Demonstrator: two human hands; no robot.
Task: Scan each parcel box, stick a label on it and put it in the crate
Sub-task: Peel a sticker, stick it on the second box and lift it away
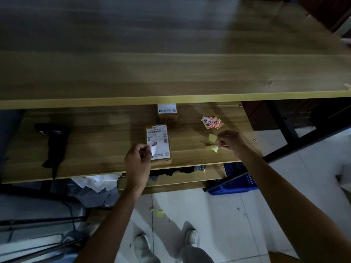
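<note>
A small cardboard parcel box [159, 147] with a white shipping label lies on the lower wooden shelf [98, 141]. My left hand [138, 160] pinches a small white and red sticker [153, 148] over the box's near left corner. My right hand [228, 139] is to the right of the box and pinches yellow backing paper [214, 148]; another yellow piece [212, 138] lies beside it. A second parcel box [167, 113] stands behind, half under the upper table. A pile of red labels [211, 122] lies at the shelf's right. The blue crate [234, 179] sits on the floor under the shelf's right end.
A black handheld scanner [54, 143] lies on the shelf's left. The upper tabletop [171, 54] overhangs the shelf. Crumpled plastic [95, 184] and cables are on the floor at left. A yellow paper scrap [160, 213] lies on the tiles near my shoes.
</note>
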